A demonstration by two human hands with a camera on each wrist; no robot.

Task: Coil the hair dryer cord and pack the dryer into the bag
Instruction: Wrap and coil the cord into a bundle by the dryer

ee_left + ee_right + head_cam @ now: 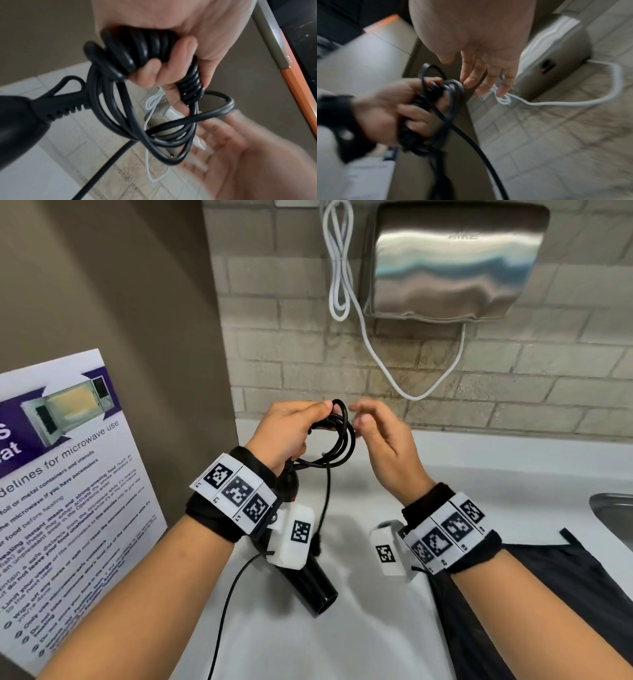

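Left hand: its grip is curled round the black cord loops, held above the worktop.
Right hand: fingers relaxed, holding nothing, just beside the loops.
Hair dryer: hangs below the left wrist, over the worktop.
Bag: black, on the worktop at right; contents cannot be told.

The black plastic hair dryer is mostly hidden behind the left wrist band at frame centre. The black fabric bag is cut off at the lower right edge. The right hand is blurred in the left wrist view.
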